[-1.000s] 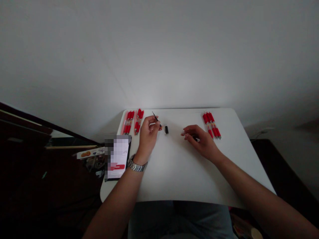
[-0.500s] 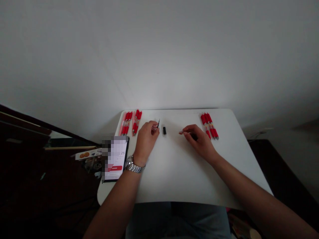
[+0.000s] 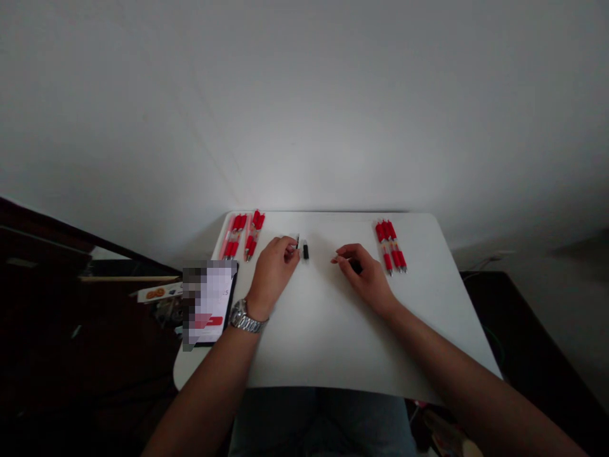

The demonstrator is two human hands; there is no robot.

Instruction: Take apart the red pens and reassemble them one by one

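Observation:
My left hand [image 3: 277,265], wearing a metal watch [image 3: 247,317], is pinched around a thin dark rod [image 3: 297,242] whose tip sticks up past the fingertips; the rest of it is hidden. Just right of those fingers, a short black cylinder [image 3: 306,251] with a clear end lies on the white table [image 3: 314,330]. My right hand [image 3: 361,273] hovers over the table further right, thumb and forefinger pressed together. Whatever is between them is too small to name.
Red pens lie in two groups at the left, red pens [image 3: 233,236] and more red pens [image 3: 254,235]. Another row of red pens [image 3: 391,246] is at the right. A lit phone [image 3: 209,311] rests on the left edge. Behind the table rises a wall [image 3: 304,127].
The whole view has shifted slightly, so the table sits further left. Less of the dark rod shows above my left fingers. My right hand has come a little closer to the black cylinder.

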